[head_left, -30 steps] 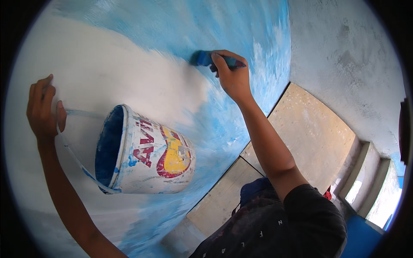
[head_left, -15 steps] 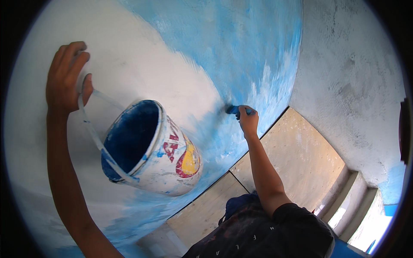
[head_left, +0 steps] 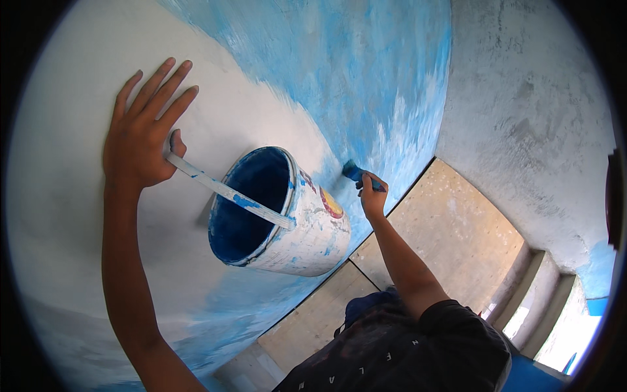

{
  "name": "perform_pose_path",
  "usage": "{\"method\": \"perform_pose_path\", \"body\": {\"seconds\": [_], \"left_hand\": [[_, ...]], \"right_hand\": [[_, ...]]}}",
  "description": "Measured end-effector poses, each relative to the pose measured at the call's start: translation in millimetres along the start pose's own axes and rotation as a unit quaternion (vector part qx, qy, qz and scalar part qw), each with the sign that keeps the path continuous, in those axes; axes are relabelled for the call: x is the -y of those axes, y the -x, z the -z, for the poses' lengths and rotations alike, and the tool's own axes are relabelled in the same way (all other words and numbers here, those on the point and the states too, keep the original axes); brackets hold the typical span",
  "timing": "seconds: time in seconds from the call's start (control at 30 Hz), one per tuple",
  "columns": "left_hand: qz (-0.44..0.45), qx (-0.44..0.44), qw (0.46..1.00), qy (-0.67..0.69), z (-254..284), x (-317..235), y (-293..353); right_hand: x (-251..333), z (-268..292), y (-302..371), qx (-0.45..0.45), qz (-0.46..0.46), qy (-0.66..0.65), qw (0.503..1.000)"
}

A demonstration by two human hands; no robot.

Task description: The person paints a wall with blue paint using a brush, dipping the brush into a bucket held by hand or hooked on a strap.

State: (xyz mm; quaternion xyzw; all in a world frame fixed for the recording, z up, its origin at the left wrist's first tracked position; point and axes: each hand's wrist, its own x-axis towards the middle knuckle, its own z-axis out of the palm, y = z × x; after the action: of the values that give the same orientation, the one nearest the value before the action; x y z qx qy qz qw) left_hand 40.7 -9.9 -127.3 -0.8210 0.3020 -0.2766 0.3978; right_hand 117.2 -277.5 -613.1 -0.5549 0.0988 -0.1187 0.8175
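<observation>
My left hand lies against the white part of the wall with its fingers spread. The pale handle of a paint bucket hangs hooked at its thumb. Blue smears mark the white bucket, which tilts with its mouth toward me; dark blue coats the inside. Farther right, my right hand grips a paintbrush by its blue handle. The dark, blue-stained bristles are at the blue-painted wall, near the border with the white; whether they touch it I cannot tell.
The curved wall carries streaky light-blue paint beside white. A rough grey wall meets it at the right. Below are pale, speckled floor boards, with steps at the lower right.
My left hand has shifted right and its fingers have spread out. The bucket has swung right and turned, its handle now crossing the mouth. The brush has tipped, bristles pointing more upward.
</observation>
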Motion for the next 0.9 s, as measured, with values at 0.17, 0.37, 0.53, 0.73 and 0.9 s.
{"method": "perform_pose_path", "body": {"seconds": [0.17,0.37,0.53,0.73,0.9], "left_hand": [[0.005,-0.007,1.000,0.006,5,1,6],[-0.018,-0.007,1.000,-0.002,0,3,13],[-0.025,-0.024,0.999,0.014,-4,3,3],[-0.015,-0.024,0.999,0.015,-3,6,7],[-0.033,-0.020,0.999,0.003,-8,11,15]], "right_hand": [[55,-19,-29,-0.020,0.002,0.136,0.991],[179,-65,-17,0.059,0.100,-0.206,0.972],[46,-24,-12,-0.016,0.005,-0.097,0.995],[21,17,-28,0.044,0.061,0.233,0.970],[151,-40,-24,0.110,0.114,-0.081,0.984]]}}
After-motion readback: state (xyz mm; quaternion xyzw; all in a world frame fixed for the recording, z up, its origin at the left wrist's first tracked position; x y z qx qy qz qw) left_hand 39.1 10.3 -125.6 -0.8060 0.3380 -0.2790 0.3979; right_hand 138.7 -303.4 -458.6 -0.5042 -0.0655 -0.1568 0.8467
